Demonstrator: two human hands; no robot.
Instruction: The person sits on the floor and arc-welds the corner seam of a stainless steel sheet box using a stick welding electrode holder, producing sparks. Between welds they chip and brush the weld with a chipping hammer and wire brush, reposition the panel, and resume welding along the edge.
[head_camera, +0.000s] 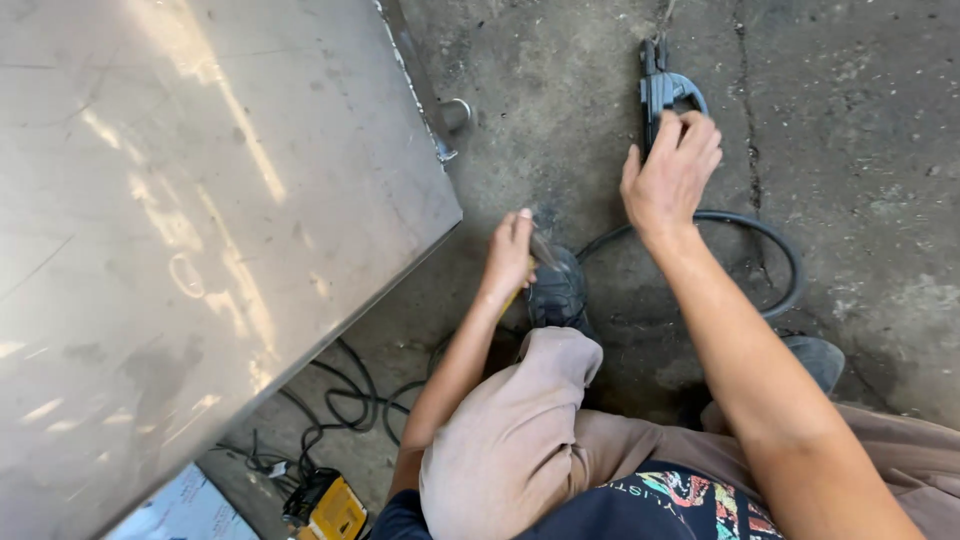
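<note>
Two hands in shot, and neither one gives you a clean look at what it's doing. Your right hand (668, 178), up around 1 o'clock, sits on top of a black clamp-style tool (662, 92) lying on the concrete floor (860, 120); fingers are curled over its rear end, so it looks like you've got hold of it, but the palm hides the actual contact. The tool's tip pokes toward 12 o'clock and something thin runs off the top edge there, cut off. A thick black cable (775, 245) loops on the floor just past 3 o'clock of that wrist, and where it joins anything is hidden behind your arm.

Your left hand (511, 255), near the centre, is down by your dark shoe (556, 288). There's a streaky blur at the fingertips and a sliver of yellow under the hand, way too smeared to name, so I honestly can't tell whether that hand is closed on something or loose.

Your bent knee in tan trousers (510, 430) blocks the floor behind it. The big steel sheet-metal box (200, 230) fills 9 to 11 o'clock, only its flat top showing, so no idea what's inside. At 7 o'clock a tangle of thin black wires (335, 405) ends at a yellow-and-black thing (335, 512) chopped off by the frame.
</note>
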